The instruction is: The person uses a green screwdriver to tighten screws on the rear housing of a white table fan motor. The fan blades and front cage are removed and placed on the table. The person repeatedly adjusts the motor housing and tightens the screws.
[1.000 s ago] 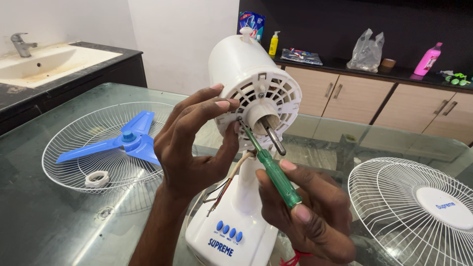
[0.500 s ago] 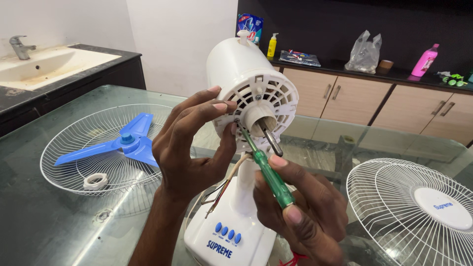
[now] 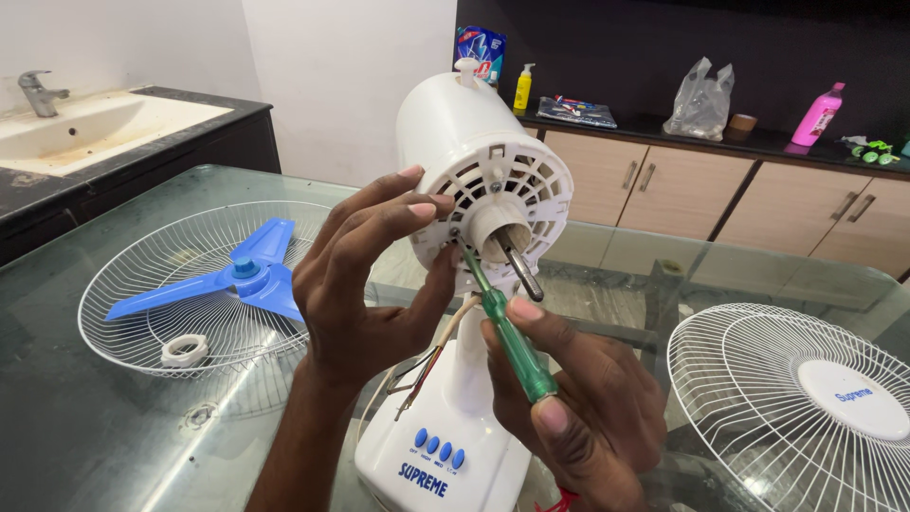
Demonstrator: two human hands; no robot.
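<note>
A white table fan body [image 3: 479, 156] stands on a glass table [image 3: 85, 436], its motor housing facing me with the bare metal shaft [image 3: 521, 273] sticking out. My left hand [image 3: 365, 280] rests its fingertips against the housing's left front rim. My right hand [image 3: 578, 408] grips a green-handled screwdriver [image 3: 507, 337], whose tip touches the housing face just left of the shaft. Loose wires [image 3: 427, 365] hang by the fan's neck, above a base with blue buttons [image 3: 436, 446].
A white wire guard [image 3: 142, 322] lies at the left holding a blue fan blade [image 3: 227, 280] and a white ring nut [image 3: 184, 350]. A second guard [image 3: 796, 408] lies at the right. A sink [image 3: 85, 123] sits far left; bottles and bags line a counter [image 3: 720, 142] behind.
The view has shifted slightly. My hands and the screwdriver stay at the same spot on the housing, with only a small change in the screwdriver's angle.
</note>
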